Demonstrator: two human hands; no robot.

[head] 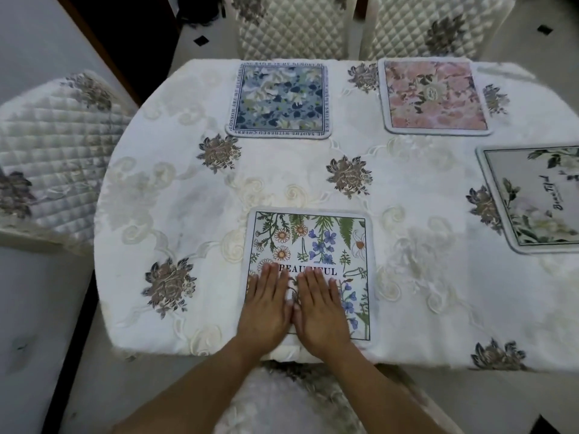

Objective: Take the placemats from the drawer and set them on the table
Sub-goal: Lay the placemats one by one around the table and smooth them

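Observation:
Several placemats lie flat on the table (175,214), which wears a white embroidered cloth. A wildflower placemat (313,239) printed "BEAUTIFUL" sits at the near edge. My left hand (266,305) and my right hand (322,308) press on its lower half, side by side, fingers straight and flat. A blue floral placemat (279,100) lies at the far middle. A pink floral placemat (434,95) lies at the far right. A grey placemat with white flowers (532,195) sits at the right edge, partly cut off by the frame.
Quilted cream chairs stand around the table: one at the left (53,145), two at the far side (294,26) (435,26), and one below my arms (291,399). Pale floor shows at the left and the near right.

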